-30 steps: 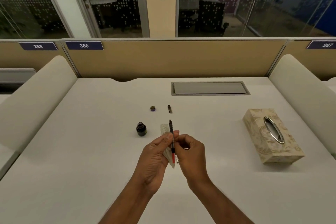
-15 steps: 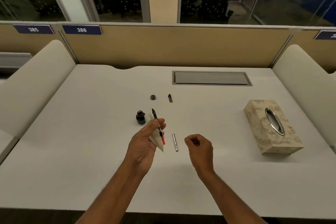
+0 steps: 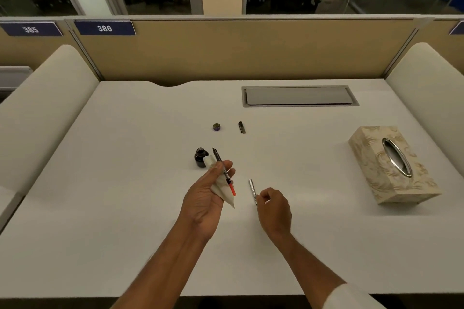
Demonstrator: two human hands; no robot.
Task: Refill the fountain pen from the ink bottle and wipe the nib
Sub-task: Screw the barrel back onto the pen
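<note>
Moved since the earlier frame: the right hand [image 3: 275, 208] has left the left hand [image 3: 207, 198], where the two met over the pen, and come down to the barrel [image 3: 253, 190] lying on the table [image 3: 125, 208]. The left hand has swung a little outward with its load.

Left to right, as things stand:

- Ink bottle [image 3: 200, 157]: open, upright, just left of the raised nib. Its bottle cap [image 3: 216, 127] lies farther back, with the pen cap [image 3: 241, 127] near it to the right.
- Left hand: fingers [image 3: 228, 165] clamped round the fountain pen [image 3: 224, 172] and a folded tissue [image 3: 224, 189] together. The nib points up and away, the red end toward us. The pen is off the table, close beside the bottle but not in it.
- Barrel: flat on the table between the hands, apart from the pen.
- Right hand: fingers [image 3: 263, 194] curled at the barrel's near end. We cannot tell whether they already pinch it or only touch it.
- Tissue box [image 3: 391, 165]: well to the right, untouched.

Reading: we judge filling and wiping finished (the tissue in the left hand fits this, though no ink mark is resolvable on it). The step in hand looks like reassembly: lift the barrel and screw it over the red end. Both caps remain off.
</note>
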